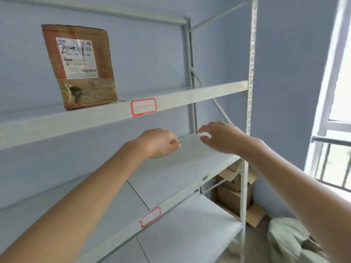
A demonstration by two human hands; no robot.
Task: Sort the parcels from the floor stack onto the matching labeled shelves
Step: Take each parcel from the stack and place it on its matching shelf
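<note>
A worn brown cardboard parcel with a white shipping label stands upright on the upper shelf at the left. A red-framed label sticker sits on that shelf's front beam. Both my arms reach over the middle shelf. My left hand hovers above it with fingers curled in and nothing visible in them. My right hand is a little to the right, fingers apart and bent, empty. A second red-framed label marks the middle shelf's front edge.
The lower shelf lies beneath. Brown cardboard boxes stand on the floor behind the rack's right post. A pale grey bag lies on the floor at the right. A window with railing is at far right.
</note>
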